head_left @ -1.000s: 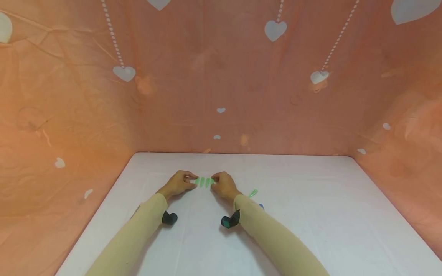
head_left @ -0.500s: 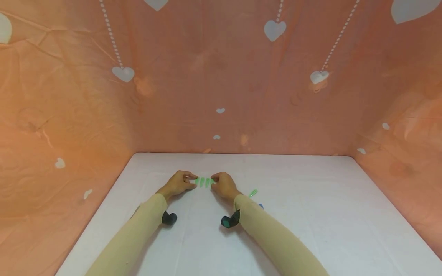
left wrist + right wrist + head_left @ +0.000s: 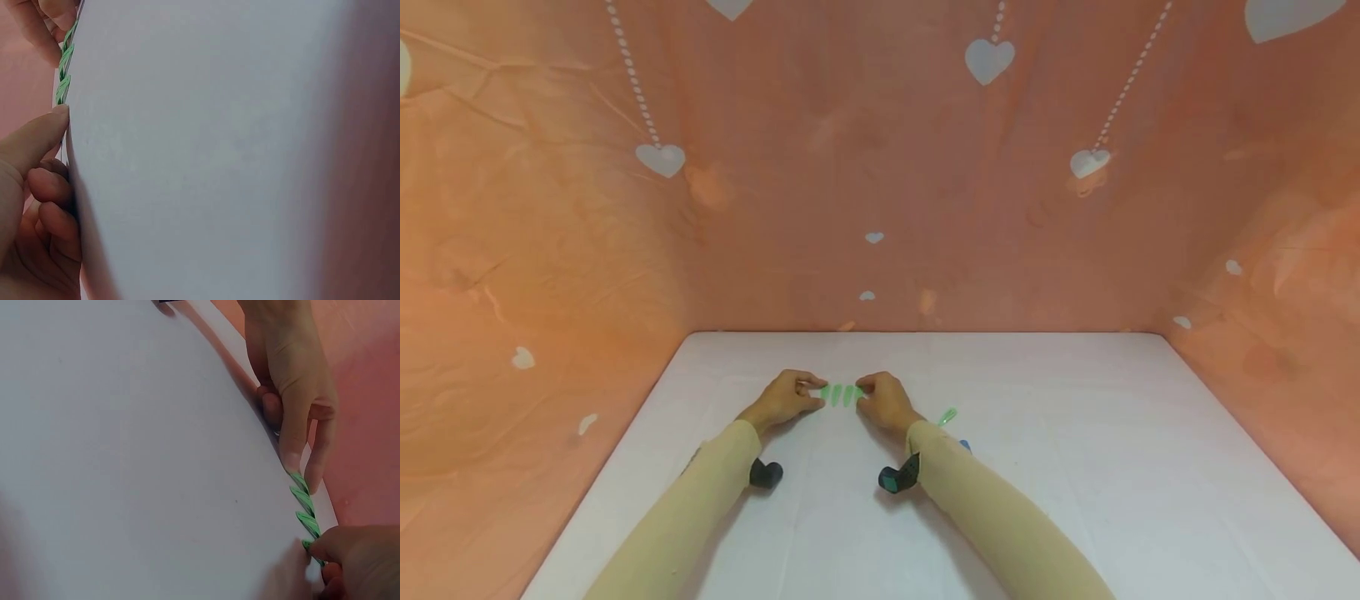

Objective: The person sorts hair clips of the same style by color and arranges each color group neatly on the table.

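Several slim green hair clips (image 3: pixel 847 396) lie side by side in a short row on the white tabletop. At the row's left end, my left hand (image 3: pixel 784 397) pinches the outermost clip (image 3: pixel 825 393) between thumb and forefinger. Facing it, my right hand (image 3: pixel 887 403) pinches the clip at the right end, mostly covered by the fingers. Between the hands, the middle clips (image 3: pixel 306 523) stand slanted and evenly spaced in the right wrist view. The left wrist view has the left thumb (image 3: pixel 44 134) right at the lower end of the row.
One more green clip (image 3: pixel 948 416) lies beside my right wrist. A small blue item (image 3: pixel 966 446) shows partly behind the right sleeve (image 3: pixel 977 492). Pink-orange cloth with white hearts (image 3: pixel 880 167) rises behind the white table (image 3: pixel 1075 417) and along both sides.
Both hands stay at the ends of the row with the same hold. The head view has shifted slightly.
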The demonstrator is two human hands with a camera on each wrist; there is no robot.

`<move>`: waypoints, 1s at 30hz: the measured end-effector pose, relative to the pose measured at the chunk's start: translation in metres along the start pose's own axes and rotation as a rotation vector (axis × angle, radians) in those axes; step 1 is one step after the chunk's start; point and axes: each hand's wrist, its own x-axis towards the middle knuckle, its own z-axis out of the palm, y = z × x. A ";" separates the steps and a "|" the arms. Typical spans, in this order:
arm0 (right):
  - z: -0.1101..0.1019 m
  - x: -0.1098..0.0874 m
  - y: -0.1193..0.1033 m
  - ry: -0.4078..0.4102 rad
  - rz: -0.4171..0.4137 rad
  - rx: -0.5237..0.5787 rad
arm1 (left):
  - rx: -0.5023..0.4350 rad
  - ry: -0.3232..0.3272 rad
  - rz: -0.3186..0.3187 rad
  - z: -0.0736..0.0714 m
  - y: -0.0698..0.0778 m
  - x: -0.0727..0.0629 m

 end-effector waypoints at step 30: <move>-0.040 -0.006 0.017 -0.067 0.061 0.369 | 0.003 -0.021 0.022 -0.001 0.003 -0.002</move>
